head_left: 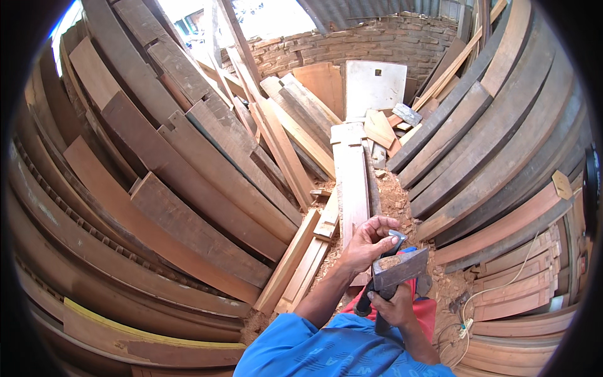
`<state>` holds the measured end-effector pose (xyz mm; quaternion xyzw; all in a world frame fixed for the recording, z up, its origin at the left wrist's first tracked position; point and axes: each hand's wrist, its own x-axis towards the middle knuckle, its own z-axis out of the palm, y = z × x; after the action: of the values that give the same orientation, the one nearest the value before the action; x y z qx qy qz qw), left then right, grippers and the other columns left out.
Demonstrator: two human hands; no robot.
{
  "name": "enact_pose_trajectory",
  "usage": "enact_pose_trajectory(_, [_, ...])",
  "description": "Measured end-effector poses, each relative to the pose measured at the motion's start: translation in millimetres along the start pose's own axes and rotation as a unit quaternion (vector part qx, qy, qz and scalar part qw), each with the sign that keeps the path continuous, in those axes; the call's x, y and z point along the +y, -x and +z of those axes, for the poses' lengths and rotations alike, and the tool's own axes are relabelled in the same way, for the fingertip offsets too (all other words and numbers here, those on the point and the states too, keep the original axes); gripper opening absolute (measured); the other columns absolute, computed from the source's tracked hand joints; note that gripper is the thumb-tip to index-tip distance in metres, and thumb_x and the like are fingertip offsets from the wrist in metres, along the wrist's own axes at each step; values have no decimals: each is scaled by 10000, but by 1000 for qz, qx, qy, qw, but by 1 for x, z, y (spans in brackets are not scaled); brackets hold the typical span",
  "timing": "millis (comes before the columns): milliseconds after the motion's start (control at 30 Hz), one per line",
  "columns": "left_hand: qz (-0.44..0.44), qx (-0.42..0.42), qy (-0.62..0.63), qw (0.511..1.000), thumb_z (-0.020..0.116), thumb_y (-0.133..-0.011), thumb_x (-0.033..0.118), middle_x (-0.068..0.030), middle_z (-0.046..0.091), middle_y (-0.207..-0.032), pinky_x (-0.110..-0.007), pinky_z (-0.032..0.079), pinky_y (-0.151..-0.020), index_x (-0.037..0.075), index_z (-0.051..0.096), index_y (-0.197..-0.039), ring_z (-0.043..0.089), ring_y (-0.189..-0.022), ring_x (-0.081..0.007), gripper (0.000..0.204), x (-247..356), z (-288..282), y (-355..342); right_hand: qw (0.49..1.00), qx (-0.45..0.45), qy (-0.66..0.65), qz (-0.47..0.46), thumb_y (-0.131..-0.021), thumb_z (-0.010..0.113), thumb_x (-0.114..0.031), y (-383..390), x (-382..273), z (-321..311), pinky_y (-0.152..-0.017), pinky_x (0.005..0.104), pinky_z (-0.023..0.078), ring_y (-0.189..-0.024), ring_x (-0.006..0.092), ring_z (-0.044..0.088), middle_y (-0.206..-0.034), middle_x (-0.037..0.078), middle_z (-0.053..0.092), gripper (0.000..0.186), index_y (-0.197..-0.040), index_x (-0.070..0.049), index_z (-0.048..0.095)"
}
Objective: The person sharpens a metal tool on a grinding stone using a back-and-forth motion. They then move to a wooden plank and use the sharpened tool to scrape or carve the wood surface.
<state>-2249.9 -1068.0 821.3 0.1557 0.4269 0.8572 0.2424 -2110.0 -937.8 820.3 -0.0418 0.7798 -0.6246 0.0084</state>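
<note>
My left hand (367, 244) pinches a narrow, shiny metal blade (397, 237) between thumb and fingers. Just below it is a mallet (400, 269) with a worn, block-shaped head, grey at the sides and sawdust-brown on top. My right hand (396, 305) is closed round the mallet's handle under the head. A dark rod-like part (363, 306) shows to the left of my right hand; I cannot tell what it belongs to. Both hands are close together in front of my body, above the near end of a long pale plank (352, 182).
Large dark timber boards (188, 182) lean in rows on the left, and more boards (502, 138) lean on the right. Wood shavings (396, 201) cover the floor. A white panel (375, 85) stands before a brick wall (352, 44). A pale cable (466, 308) trails at lower right.
</note>
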Motion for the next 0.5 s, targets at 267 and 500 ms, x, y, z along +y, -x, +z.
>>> enact_pose_trajectory(267, [-11,-8,-121,993,766,-896,126,55,611,-826,-214,447,-669,84,629,-959,538,-743,-35,156,16,9,-8,998,13,43,-32,-855,731,-182,5,6,0,-711,395,544,-743,287,703,-842,151,710,241,-1030,-19,708])
enact_pose_trajectory(500, [43,51,-66,996,674,-967,149,25,623,-760,-214,412,-606,45,660,-866,509,-662,-32,145,20,8,2,996,6,66,-56,-848,733,-164,3,-2,5,-769,423,546,-835,350,705,-912,190,707,269,-1066,-14,686])
